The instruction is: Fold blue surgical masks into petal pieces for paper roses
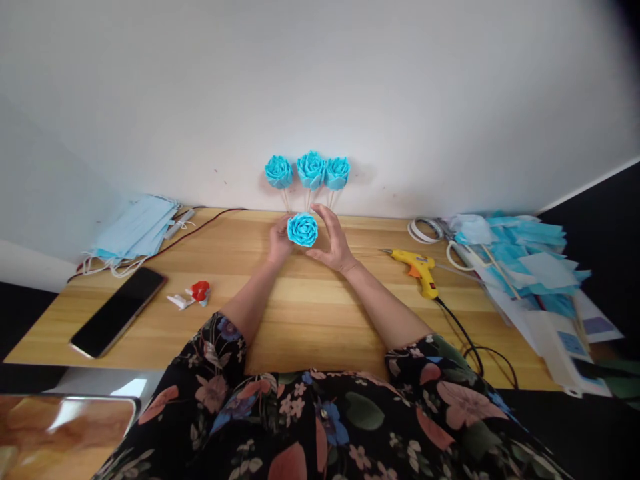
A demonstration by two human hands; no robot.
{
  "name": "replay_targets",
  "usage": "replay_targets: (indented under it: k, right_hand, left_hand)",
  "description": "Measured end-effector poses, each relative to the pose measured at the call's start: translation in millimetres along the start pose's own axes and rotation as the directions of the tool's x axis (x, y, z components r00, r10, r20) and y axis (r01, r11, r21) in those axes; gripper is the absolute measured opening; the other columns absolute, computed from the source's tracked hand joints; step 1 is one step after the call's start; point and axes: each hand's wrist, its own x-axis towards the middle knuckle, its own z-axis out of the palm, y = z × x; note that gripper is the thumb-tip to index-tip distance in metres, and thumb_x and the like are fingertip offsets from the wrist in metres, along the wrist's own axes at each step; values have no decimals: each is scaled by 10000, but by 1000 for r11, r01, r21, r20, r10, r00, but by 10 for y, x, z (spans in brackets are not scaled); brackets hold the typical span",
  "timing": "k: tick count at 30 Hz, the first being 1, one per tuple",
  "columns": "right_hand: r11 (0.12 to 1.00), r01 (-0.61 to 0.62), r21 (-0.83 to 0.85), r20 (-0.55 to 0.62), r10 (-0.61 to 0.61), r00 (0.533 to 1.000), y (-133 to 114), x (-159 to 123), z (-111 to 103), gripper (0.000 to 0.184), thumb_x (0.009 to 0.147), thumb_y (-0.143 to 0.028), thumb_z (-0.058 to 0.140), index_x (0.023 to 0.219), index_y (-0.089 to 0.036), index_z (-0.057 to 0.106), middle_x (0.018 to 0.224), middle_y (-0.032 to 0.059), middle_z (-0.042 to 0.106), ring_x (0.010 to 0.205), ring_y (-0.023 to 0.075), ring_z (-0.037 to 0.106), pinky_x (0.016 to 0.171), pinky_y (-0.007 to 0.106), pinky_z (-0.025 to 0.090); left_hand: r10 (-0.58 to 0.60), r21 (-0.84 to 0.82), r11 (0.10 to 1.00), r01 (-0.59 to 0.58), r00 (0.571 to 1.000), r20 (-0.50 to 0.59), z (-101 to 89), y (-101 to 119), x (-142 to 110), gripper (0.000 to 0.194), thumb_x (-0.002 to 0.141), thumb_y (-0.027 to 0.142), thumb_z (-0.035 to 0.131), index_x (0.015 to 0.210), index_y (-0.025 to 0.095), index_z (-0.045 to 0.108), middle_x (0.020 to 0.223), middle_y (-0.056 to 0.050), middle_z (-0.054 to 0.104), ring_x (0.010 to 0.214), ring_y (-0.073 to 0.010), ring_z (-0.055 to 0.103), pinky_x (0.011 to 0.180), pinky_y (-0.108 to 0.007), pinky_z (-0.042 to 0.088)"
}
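Observation:
A blue handmade flower [303, 230] faces up between my hands, over the middle of the wooden table. My left hand [281, 239] is closed behind and beside the bloom, apparently round its stem, which the petals hide. My right hand [334, 241] is open, its thumb and fingers curved apart at the flower's right side. Just beyond, three more blue flowers stand on thin sticks against the wall: a left one [279, 173], a middle one [311, 170] and a right one [337, 173].
A yellow glue gun [416, 269] with a black cord lies right of my hands. Tape [425, 231], scissors [467, 257] and blue and white scraps [530, 250] fill the right end. Face masks [137, 227], a phone [119, 312] and a red-and-white wrapper [200, 291] lie on the left.

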Motion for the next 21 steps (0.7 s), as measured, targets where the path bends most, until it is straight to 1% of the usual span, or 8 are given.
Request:
replay_targets:
  k: [2, 5, 8, 10, 12, 16, 18, 21]
  right_hand:
    - [998, 51, -41, 3, -51, 999, -41, 21, 16, 937, 857, -658, 609, 1595, -282, 172, 1570, 144, 432, 1489, 331, 372, 1211, 568, 329]
    - [995, 81, -65, -8, -82, 997, -105, 49, 20, 892, 887, -523, 623, 1603, -290, 144, 1547, 129, 465, 1479, 320, 381, 1200, 559, 351]
    - [994, 78, -80, -3, -78, 997, -143, 67, 17, 809, 891, -452, 620, 1578, -311, 217, 1459, 102, 560, 1421, 312, 447, 1176, 548, 383]
    - [995, 44, -87, -7, -45, 999, -149, 69, 29, 748, 877, -472, 634, 1531, -322, 302, 1383, 89, 611, 1369, 316, 492, 1157, 552, 398]
    - [997, -1, -81, -31, -1, 1000, -141, 63, 54, 724, 848, -540, 660, 1474, -321, 369, 1317, 89, 635, 1321, 327, 522, 1140, 560, 407]
    - [997, -64, -54, -81, 60, 995, -118, 44, 102, 821, 749, -703, 702, 1407, -305, 413, 1227, 102, 634, 1256, 344, 546, 1121, 564, 414]
    - [997, -65, -44, -86, 61, 994, -111, 40, 107, 865, 725, -748, 695, 1406, -295, 414, 1221, 105, 623, 1252, 345, 546, 1126, 561, 408]
    - [999, -3, -54, -83, -1, 997, -104, 45, 94, 895, 743, -759, 668, 1449, -296, 370, 1295, 111, 596, 1298, 347, 523, 1150, 567, 391]
  left_hand:
    - [31, 6, 999, -31, 999, 38, -5, 30, -10, 177, 694, 306, 795, 798, 178, 728, 957, -89, 752, 956, -250, 691, 905, -383, 545]
    - [65, 9, 998, -66, 995, 75, -1, 59, -10, 155, 727, 294, 773, 797, 165, 724, 937, -90, 747, 935, -240, 682, 881, -365, 536]
    - [88, 9, 996, -90, 992, 86, 10, 72, 4, 169, 757, 303, 758, 823, 152, 719, 951, -97, 738, 951, -239, 674, 892, -364, 525]
    - [103, 12, 994, -105, 991, 83, 16, 78, 13, 187, 755, 290, 761, 857, 137, 723, 993, -112, 732, 1001, -253, 667, 916, -367, 513]
    - [118, 22, 993, -120, 989, 89, 20, 83, 17, 222, 745, 287, 769, 890, 124, 728, 1030, -128, 726, 1034, -267, 661, 930, -374, 507]
    - [124, 44, 991, -129, 986, 110, 18, 79, 16, 232, 715, 335, 801, 834, 150, 725, 984, -115, 731, 964, -261, 671, 902, -383, 518]
    - [121, 49, 991, -126, 987, 101, 11, 71, 15, 215, 705, 352, 804, 794, 174, 722, 940, -95, 732, 931, -252, 674, 888, -378, 522]
    - [113, 63, 991, -118, 991, 73, -2, 64, 16, 201, 701, 357, 796, 792, 192, 727, 919, -81, 737, 920, -248, 678, 870, -368, 524]
